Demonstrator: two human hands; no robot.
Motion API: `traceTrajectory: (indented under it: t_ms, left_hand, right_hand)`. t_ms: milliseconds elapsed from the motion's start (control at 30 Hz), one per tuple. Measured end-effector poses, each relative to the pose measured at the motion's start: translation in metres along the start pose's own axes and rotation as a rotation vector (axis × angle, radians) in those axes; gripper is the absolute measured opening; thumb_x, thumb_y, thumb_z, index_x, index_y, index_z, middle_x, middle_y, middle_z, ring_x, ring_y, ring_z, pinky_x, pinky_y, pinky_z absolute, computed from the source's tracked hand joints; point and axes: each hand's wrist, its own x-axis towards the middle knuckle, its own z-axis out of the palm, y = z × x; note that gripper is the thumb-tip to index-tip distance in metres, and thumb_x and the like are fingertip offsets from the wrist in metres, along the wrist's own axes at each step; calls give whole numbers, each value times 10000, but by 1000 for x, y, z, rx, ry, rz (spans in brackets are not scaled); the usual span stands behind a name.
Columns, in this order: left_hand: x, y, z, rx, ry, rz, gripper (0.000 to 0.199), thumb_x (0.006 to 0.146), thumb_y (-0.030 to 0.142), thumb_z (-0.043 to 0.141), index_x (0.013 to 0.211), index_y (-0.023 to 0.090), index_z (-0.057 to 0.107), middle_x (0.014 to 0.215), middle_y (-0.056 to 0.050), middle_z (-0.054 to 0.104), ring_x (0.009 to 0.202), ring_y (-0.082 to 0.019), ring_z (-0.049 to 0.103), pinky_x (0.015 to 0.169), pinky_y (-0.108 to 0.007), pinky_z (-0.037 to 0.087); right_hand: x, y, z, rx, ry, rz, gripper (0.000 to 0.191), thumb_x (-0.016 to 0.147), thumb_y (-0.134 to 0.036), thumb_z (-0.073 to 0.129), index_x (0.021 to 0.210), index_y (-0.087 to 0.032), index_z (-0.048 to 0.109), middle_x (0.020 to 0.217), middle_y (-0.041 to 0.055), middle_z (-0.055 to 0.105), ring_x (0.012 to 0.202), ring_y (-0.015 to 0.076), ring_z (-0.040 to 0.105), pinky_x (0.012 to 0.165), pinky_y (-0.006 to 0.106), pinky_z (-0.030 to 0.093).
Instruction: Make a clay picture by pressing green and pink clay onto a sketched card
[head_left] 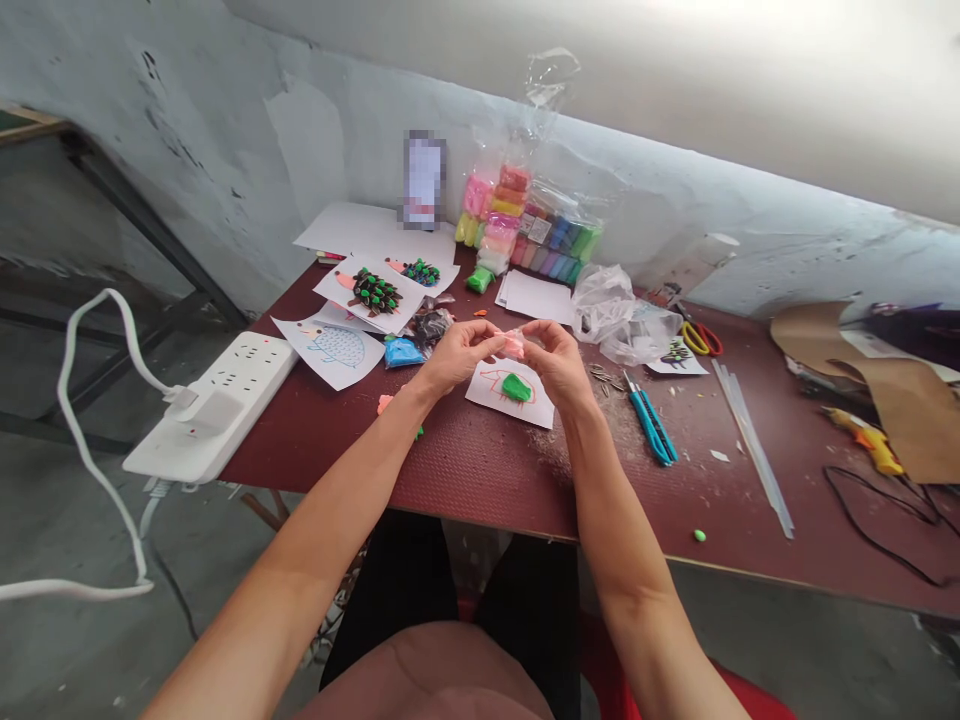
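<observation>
My left hand (463, 352) and my right hand (553, 362) meet above the table, fingertips closed on a small packet of pink modelling clay (513, 344) in what looks like clear wrapping. Just below them lies a white card (487, 396) with an orange outline drawing of an animal. A flattened lump of green clay (517, 387) sits on that drawing. Partly hidden by my left forearm is another bit of pink clay (384, 403). A blue clay packet (403, 351) rests left of my hands.
Hedgehog pictures (375, 292) and a white power strip (251, 385) are at left. Bagged coloured clay (555, 240) stands by the wall. Rightward lie a teal utility knife (651, 420), scissors (701, 338), glue sticks (754, 450) and a yellow glue gun (870, 440) with its black cord.
</observation>
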Motion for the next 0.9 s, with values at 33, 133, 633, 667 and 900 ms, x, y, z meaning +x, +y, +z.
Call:
traceTrajectory:
  t_ms: [33, 133, 633, 667, 900]
  left_hand:
    - [0, 0, -1, -24, 20, 2, 326, 786, 453, 808, 789, 144, 707, 794, -43, 718, 729, -133, 634, 668, -253, 499]
    - [2, -1, -2, -65, 139, 16, 325, 777, 440, 820, 758, 150, 675, 774, -43, 716, 699, -125, 626, 640, -245, 479]
    - [3, -9, 1, -63, 213, 74, 335, 706, 329, 878, 817, 173, 603, 709, 25, 678, 632, -104, 608, 620, -243, 494]
    - [2, -8, 2, -64, 194, 74, 332, 703, 338, 875, 851, 171, 628, 709, 25, 680, 634, -107, 614, 622, -247, 501]
    - [3, -7, 6, -72, 196, 52, 225, 746, 303, 825, 834, 155, 682, 676, 9, 685, 588, -96, 595, 585, -235, 494]
  right_hand:
    - [0, 0, -1, -17, -12, 9, 380, 640, -394, 909, 849, -228, 640, 847, -21, 703, 707, 109, 638, 677, 260, 541]
    - [0, -2, 0, -41, -48, 39, 419, 694, -547, 871, 854, -224, 657, 787, -7, 706, 644, 106, 625, 615, 252, 523]
    - [-10, 1, 26, -259, -32, -83, 441, 730, -620, 826, 795, -222, 648, 688, -7, 687, 631, 135, 640, 621, 276, 522]
    - [-10, 3, 26, -258, -26, -91, 423, 741, -603, 816, 784, -222, 637, 676, -15, 674, 619, 126, 618, 612, 270, 511]
    - [-5, 9, 30, -230, 44, -126, 340, 763, -511, 775, 707, -221, 606, 613, -35, 615, 541, 94, 517, 526, 241, 421]
